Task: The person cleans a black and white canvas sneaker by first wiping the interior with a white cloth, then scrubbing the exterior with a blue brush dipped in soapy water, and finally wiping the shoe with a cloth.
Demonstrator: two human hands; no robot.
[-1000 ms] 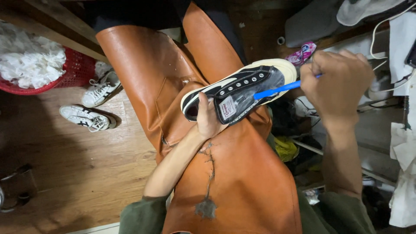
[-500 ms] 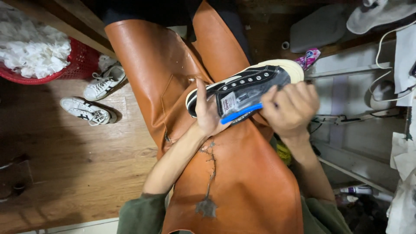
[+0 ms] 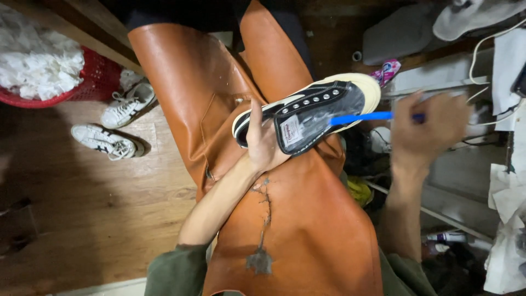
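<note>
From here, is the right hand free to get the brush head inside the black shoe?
Probably yes. The right hand holds the blue brush with its far end already at the shoe, whose tongue is folded open. The left hand grips the heel end, clear of the brush's path.

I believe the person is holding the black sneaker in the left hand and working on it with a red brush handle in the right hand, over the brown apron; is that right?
Not quite: the brush handle is blue, not red, as the head view shows. The rest holds: the left hand grips the black sneaker, the right hand holds the brush, and both are over the brown apron.
</note>
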